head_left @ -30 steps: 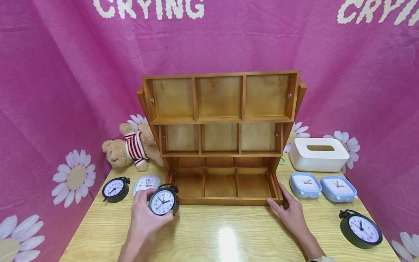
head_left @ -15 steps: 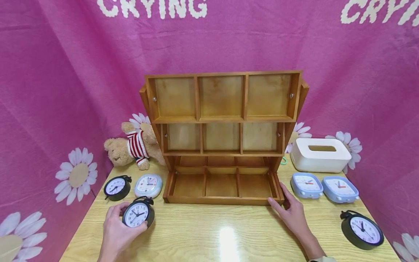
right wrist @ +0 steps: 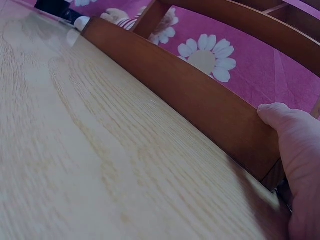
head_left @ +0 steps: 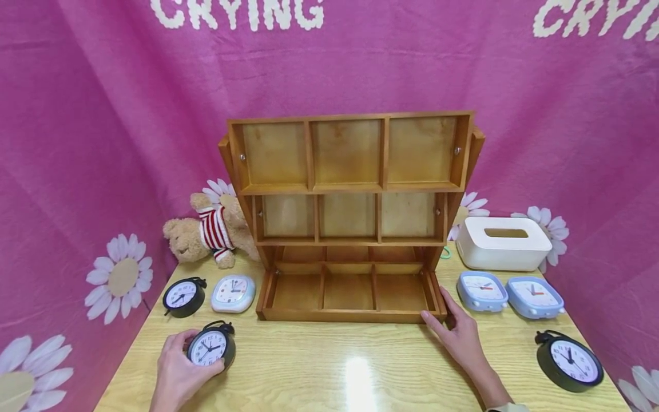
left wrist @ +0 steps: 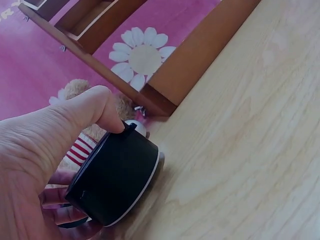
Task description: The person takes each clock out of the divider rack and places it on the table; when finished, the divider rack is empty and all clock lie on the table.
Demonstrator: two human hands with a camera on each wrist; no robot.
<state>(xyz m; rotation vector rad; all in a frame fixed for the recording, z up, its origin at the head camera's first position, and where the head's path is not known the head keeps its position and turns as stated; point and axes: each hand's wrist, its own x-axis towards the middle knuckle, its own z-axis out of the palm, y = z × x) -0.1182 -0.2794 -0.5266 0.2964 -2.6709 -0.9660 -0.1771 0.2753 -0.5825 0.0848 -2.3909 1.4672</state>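
In the head view my left hand (head_left: 177,366) grips a round black alarm clock (head_left: 210,348) by its sides, thumb at the lower right, white dial facing up. The left wrist view shows the clock's black casing (left wrist: 117,177) from behind, tilted low over the table; whether it touches the wood I cannot tell. My right hand (head_left: 458,337) holds the front right corner of a brown wooden tiered shelf (head_left: 352,316). The thumb (right wrist: 274,114) lies over the front board's top edge; the other fingers are along the side, mostly hidden in the right wrist view.
Left of the shelf are another black alarm clock (head_left: 183,296), a pale rounded clock (head_left: 233,293) and a teddy bear (head_left: 206,233). On the right stand two blue clocks (head_left: 482,292), a black alarm clock (head_left: 570,361) and a white tissue box (head_left: 504,245). Pink cloth (head_left: 360,63) hangs behind.
My left hand has carried the black alarm clock from the shelf's front left corner leftward and down toward the near table, uncovering the pale clock. The right hand has stayed at the shelf corner.
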